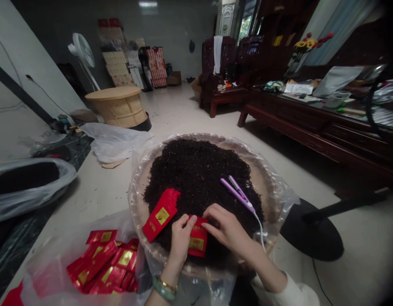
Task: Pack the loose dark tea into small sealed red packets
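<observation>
My left hand (180, 233) pinches the upper left corner of a red tea packet (197, 244) with a gold label. At its upper right edge, my right hand (227, 227) has thumb and fingers closed on the packet. Beneath both hands lies a heap of dark loose tea leaves (199, 170) in a round, plastic-lined basket (137, 204). A second red packet (161, 214) rests on the leaves to the left. On the right side of the heap sits a small purple flat iron (237, 194), its jaws slightly apart and its white cord running over the rim.
Several red packets (110, 263) fill a clear plastic bag at lower left. Another bag of dark contents (27, 178) stands at far left. A black round stand base (313, 229) is right of the basket. Behind are a wooden drum-shaped table (118, 108) and a long dark table (311, 121).
</observation>
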